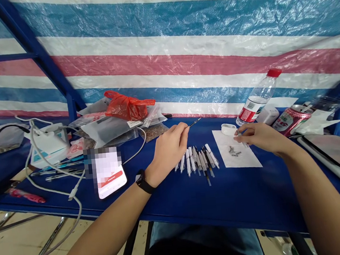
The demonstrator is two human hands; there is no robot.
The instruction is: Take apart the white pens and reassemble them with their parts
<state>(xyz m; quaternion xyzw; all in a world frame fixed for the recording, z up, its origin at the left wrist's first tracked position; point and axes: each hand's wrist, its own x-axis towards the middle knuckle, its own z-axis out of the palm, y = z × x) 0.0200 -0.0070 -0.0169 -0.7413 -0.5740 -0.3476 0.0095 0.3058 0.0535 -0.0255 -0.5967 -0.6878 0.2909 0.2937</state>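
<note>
My left hand (171, 145), wearing a black wristband (144, 182), is closed round a thin dark pen-like rod (195, 122) whose pointed tip sticks out to the right. Below it lies a row of white and grey pen-like tubes (195, 161), some with dark or clear ends. Thumb and fingertips of my right hand (256, 136) are pinched together beside a small white dish (228, 129); a small pale piece seems to be between them, too small to name. Under that hand, a white paper sheet (245, 162) carries several small grey metallic pieces (235, 152).
A lit phone (112, 181), white cables (79, 204) and plastic bags with a red bag (128, 107) occupy the left. At the right stand a bottle (253, 105), a drink can (292, 119) and a scale (338, 155). A striped sheet (166, 59) hangs behind the blue table (240, 201).
</note>
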